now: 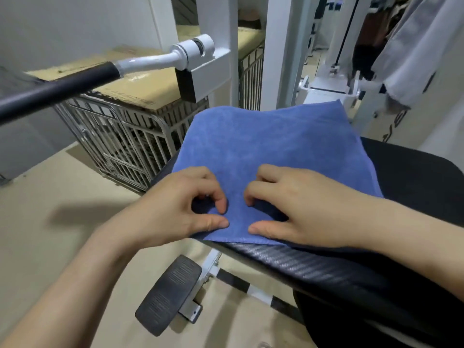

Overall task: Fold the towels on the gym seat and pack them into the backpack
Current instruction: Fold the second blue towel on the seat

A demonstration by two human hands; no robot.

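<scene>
Blue towel [271, 141] lies spread flat on the black padded seat [313, 264], one layer as far as I can see. It covers most of the seat top, and its far corners hang slightly past the seat edge. Both hands are at the near edge, close together but not touching. Left hand [185, 207]: fingers curled, index and thumb closed on a small pucker of cloth just inside the hem. Right hand [296, 209]: same posture, thumb flat on the hem, fingers curled down into the fabric, gripping the towel. Both forearms come in from the bottom of the view. The near hem sits just short of the seat's textured front lip. Only this one towel is in view. A dark rounded mass sits under the seat at lower right; can't tell what it is. Surroundings: a white machine frame [221, 33] stands behind the seat, with a black-gripped handle [62, 87] sticking out to the left. Left of the seat is a wire cage [130, 141] with flat cardboard [140, 81] on top. A ribbed black footplate [170, 295] sits below the seat on the beige floor [50, 187]. Clothes [411, 46] hang at upper right.
</scene>
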